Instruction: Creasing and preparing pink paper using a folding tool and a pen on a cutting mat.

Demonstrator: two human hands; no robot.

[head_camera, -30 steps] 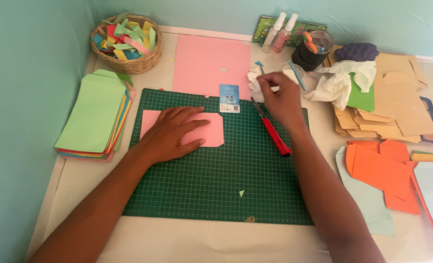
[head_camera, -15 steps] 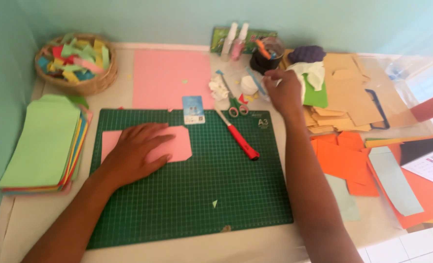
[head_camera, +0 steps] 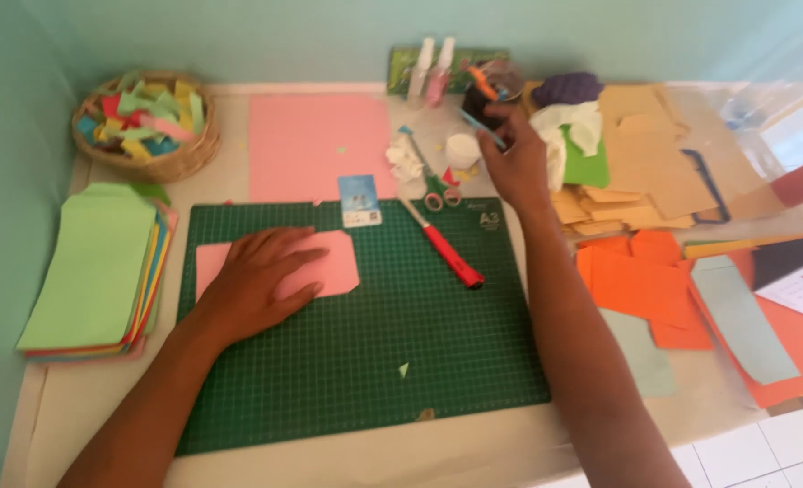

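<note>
Meanwhile the left hand (head_camera: 261, 282) lies flat, pinning the pink paper piece (head_camera: 334, 271) on the green cutting mat (head_camera: 374, 361), while the right hand (head_camera: 513, 163) pinches a thin blue pen (head_camera: 483, 129) beside the dark tool cup (head_camera: 492, 90), seemingly fetching a marking tool that must travel back to the paper.

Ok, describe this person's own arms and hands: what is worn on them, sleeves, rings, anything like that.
Both forearms are bare as far as the picture shows, with no sleeve in sight. The left hand and the right hand wear no gloves; no watch, bracelet or ring is visible. Nails are too blurred to judge.
</note>
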